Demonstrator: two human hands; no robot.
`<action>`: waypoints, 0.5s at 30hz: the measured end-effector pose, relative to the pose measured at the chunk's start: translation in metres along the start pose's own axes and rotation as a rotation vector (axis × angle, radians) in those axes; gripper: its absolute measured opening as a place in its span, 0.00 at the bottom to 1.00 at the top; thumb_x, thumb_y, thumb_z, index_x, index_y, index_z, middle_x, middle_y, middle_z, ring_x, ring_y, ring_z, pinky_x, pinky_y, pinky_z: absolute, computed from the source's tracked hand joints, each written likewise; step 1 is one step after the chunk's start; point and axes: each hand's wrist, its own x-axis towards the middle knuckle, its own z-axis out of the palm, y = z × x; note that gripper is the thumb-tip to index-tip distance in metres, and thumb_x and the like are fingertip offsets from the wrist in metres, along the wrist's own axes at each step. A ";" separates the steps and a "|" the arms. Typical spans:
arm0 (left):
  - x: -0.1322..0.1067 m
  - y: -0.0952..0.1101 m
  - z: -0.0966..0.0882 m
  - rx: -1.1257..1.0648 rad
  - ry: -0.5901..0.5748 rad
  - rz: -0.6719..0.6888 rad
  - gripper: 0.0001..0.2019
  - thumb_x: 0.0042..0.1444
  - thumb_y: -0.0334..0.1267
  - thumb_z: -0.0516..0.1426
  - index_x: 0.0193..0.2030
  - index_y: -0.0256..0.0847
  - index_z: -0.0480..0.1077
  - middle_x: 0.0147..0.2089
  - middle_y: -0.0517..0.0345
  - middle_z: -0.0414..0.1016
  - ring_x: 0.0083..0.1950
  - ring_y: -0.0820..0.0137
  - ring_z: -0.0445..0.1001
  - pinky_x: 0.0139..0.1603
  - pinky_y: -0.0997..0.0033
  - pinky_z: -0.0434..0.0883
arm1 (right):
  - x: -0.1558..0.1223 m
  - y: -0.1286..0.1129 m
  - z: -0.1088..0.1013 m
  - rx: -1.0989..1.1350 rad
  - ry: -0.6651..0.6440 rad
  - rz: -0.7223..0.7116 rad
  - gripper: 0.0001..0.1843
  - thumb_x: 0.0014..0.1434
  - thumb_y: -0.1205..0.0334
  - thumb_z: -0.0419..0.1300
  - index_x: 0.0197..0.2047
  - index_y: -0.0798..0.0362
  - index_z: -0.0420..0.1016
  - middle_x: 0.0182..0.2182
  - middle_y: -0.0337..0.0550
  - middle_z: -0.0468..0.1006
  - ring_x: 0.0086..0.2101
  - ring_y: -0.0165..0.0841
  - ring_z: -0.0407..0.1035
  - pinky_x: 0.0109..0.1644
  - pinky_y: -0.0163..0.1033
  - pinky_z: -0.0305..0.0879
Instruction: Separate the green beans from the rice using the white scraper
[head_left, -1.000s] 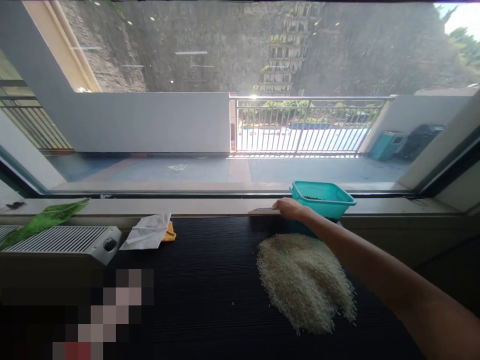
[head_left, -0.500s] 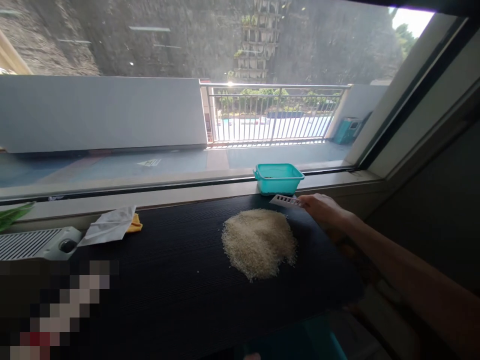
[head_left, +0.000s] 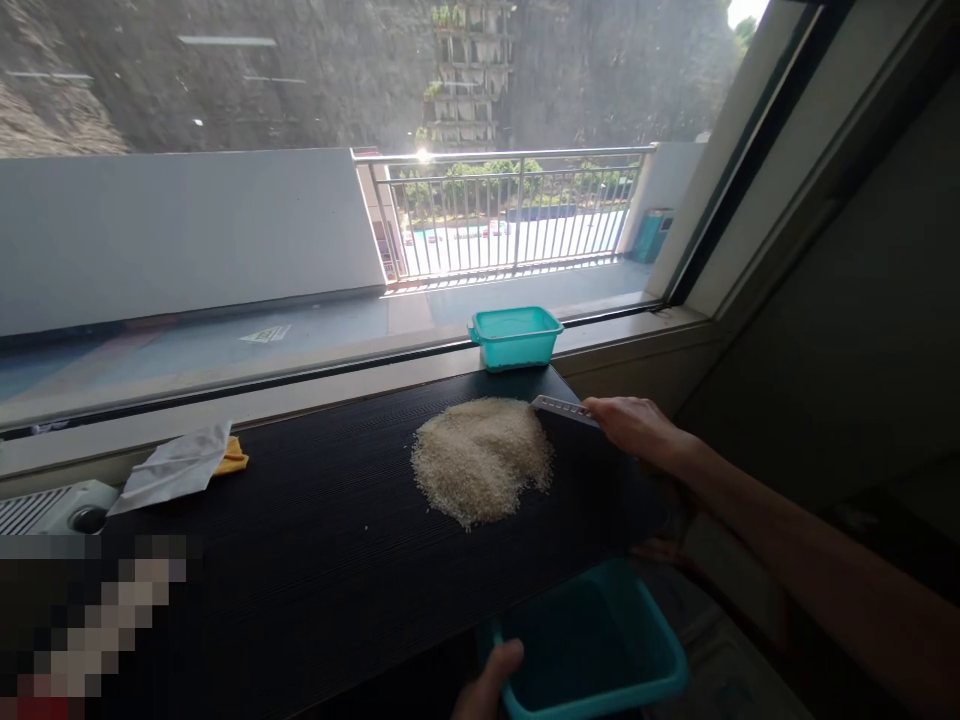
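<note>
On the dark table lies a broad heap of uncooked rice (head_left: 484,460). My right hand (head_left: 634,425) grips a flat white slotted plastic strip (head_left: 564,408), whose exact kind I cannot make out. The strip's far end reaches the heap's upper right edge. Low in the view, my left hand (head_left: 491,680) holds a teal plastic basin (head_left: 667,665) by its left rim, thumb over the edge; the other fingers are hidden. This basin sits just below the table's front edge, its dark inside showing no clear contents.
A smaller teal basin (head_left: 521,345) stands at the table's far edge by the window sill (head_left: 322,385). Left of the rice are a white sheet (head_left: 176,470), a yellow cloth (head_left: 234,457) and a grey slatted appliance (head_left: 56,508). A window closes off the far side.
The view has shifted right and down. My left hand and the teal basin have come up into view at the bottom. My right hand has brought the strip nearer, to the heap's edge.
</note>
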 end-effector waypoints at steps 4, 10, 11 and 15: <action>-0.009 0.006 0.008 0.024 -0.135 -0.085 0.38 0.44 0.54 0.62 0.58 0.32 0.62 0.53 0.38 0.70 0.54 0.50 0.71 0.54 0.52 0.67 | -0.021 0.000 0.002 0.009 -0.001 0.001 0.13 0.60 0.64 0.48 0.44 0.50 0.71 0.39 0.48 0.79 0.40 0.40 0.73 0.33 0.36 0.56; -0.011 0.003 0.016 -0.054 -0.139 -0.078 0.43 0.49 0.56 0.58 0.64 0.31 0.50 0.60 0.37 0.63 0.56 0.52 0.68 0.56 0.55 0.65 | -0.052 0.002 0.011 0.044 0.009 -0.029 0.11 0.61 0.63 0.49 0.42 0.50 0.71 0.38 0.47 0.78 0.38 0.36 0.73 0.32 0.33 0.57; -0.009 0.001 0.017 -0.059 -0.120 -0.084 0.42 0.50 0.55 0.58 0.64 0.32 0.48 0.60 0.37 0.62 0.56 0.52 0.68 0.56 0.55 0.65 | -0.057 0.003 0.012 0.052 0.017 -0.039 0.11 0.61 0.64 0.49 0.42 0.50 0.71 0.37 0.46 0.78 0.38 0.35 0.73 0.32 0.33 0.57; -0.006 -0.002 0.021 -0.076 -0.114 -0.067 0.40 0.52 0.55 0.56 0.64 0.35 0.47 0.61 0.40 0.61 0.56 0.52 0.68 0.55 0.54 0.65 | -0.079 0.001 0.016 0.065 0.042 -0.076 0.10 0.60 0.67 0.49 0.39 0.51 0.71 0.35 0.45 0.78 0.36 0.33 0.72 0.31 0.32 0.56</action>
